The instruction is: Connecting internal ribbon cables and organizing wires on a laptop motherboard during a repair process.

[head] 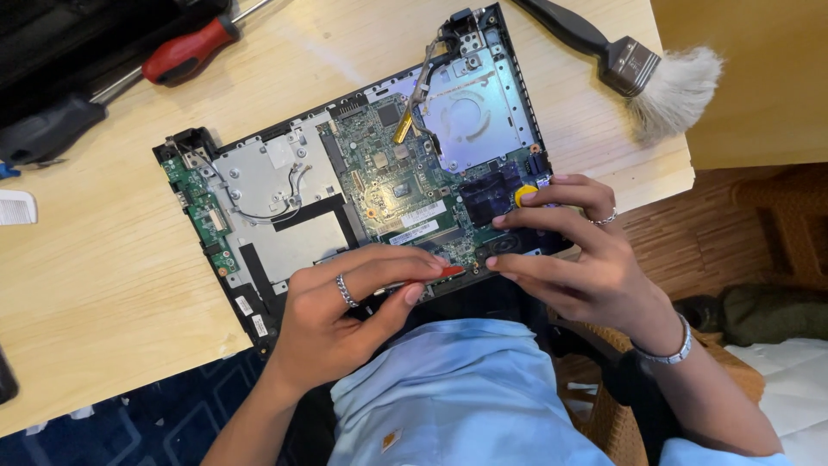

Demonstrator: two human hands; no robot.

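1. The laptop point(362, 181) lies opened on the wooden table point(95, 285), its near edge hanging just over the table's edge toward the person; the bottom cover is already off, so the green circuit board point(392, 185), the metal plates and the round fan housing point(474, 112) are exposed.
2. The left hand point(345, 319) is held at the laptop's near edge, its fingers closed around a small red-handled tool point(435, 274) — only the tip of the handle is seen, and its working end is hidden.
3. The right hand point(586, 267) rests on the laptop's near right corner, with the fingertips pressed down beside a small yellow round part point(524, 195); nothing is seen to be gripped, and the hand appears to be steadying the base.
4. As a judgement, the work is well along: the cover is removed and the insides are laid bare, while the board, the fan and the wiring are still seated in the base.
5. Beyond the laptop's far left corner, a red-handled screwdriver point(185, 52) and a black-handled tool point(52, 129) are laid down.
6. Past the laptop's far right corner lies a white-bristled brush point(664, 82) — untouched, well apart from both hands.
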